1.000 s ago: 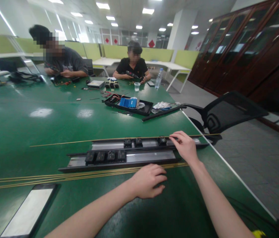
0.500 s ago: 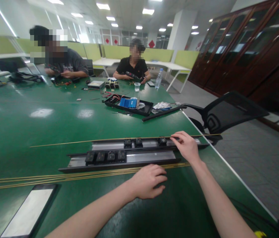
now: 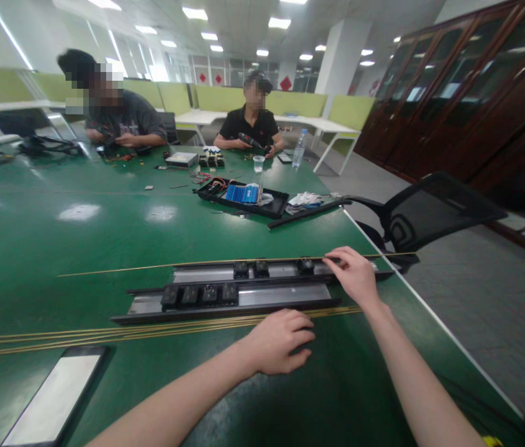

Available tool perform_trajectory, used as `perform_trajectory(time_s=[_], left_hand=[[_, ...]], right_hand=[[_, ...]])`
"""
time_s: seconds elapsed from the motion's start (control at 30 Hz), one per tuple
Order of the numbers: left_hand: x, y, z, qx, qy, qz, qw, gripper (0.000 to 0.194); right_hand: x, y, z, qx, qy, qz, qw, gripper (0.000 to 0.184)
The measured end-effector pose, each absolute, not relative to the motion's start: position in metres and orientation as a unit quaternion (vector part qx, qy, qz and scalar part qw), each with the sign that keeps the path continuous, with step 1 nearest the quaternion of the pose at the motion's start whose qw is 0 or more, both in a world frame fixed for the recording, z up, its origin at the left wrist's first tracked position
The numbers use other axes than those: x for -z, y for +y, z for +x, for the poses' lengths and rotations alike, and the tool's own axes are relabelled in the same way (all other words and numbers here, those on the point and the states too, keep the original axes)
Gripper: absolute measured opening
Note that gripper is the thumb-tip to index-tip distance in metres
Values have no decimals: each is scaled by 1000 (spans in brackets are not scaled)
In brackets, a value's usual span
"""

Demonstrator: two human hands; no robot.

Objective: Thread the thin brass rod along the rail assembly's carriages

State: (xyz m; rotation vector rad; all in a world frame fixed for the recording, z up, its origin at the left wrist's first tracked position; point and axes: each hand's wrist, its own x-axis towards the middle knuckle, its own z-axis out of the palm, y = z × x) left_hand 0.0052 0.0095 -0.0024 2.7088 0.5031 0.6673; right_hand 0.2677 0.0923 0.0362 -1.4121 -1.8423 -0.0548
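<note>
My right hand (image 3: 353,276) pinches a long thin brass-coloured rod (image 3: 117,271) near its right part, above the far black rail. This far rail (image 3: 201,272) has a silvery channel with several black blocks, one of them a block (image 3: 305,266) just left of my fingertips. Parallel and closer to me lies a second black rail (image 3: 285,294), with a row of black blocks (image 3: 199,295) in its left half. My left hand (image 3: 283,341) rests on the green table, fingers apart and holding nothing, beside a bundle of similar brass-coloured rods (image 3: 159,329).
A phone-like slab (image 3: 57,394) lies at lower left. Farther off are a black tray (image 3: 271,208) with a blue finned part (image 3: 242,193), gloves (image 3: 306,202), a cup (image 3: 258,163) and a bottle (image 3: 299,149). Two people sit across; a mesh chair (image 3: 439,208) stands right.
My right hand has shifted very slightly to the right along the rod. The left hand, rails and blocks stay where they were.
</note>
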Motion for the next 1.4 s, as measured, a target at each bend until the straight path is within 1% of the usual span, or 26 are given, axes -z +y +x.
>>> perform_trajectory(time_s=[0.37,0.97,1.4], left_hand=[[0,9,4,-233,176,944,152,31],[4,10,5,-233,171,946,148,32],[3,10,5,-232,175,945,153,33]], right_hand=[[-35,93,271,22,-723,-562,401,19],[-35,95,279,22,-719,-560,411,23],[-41,95,292,34,-720,-567,398,23]])
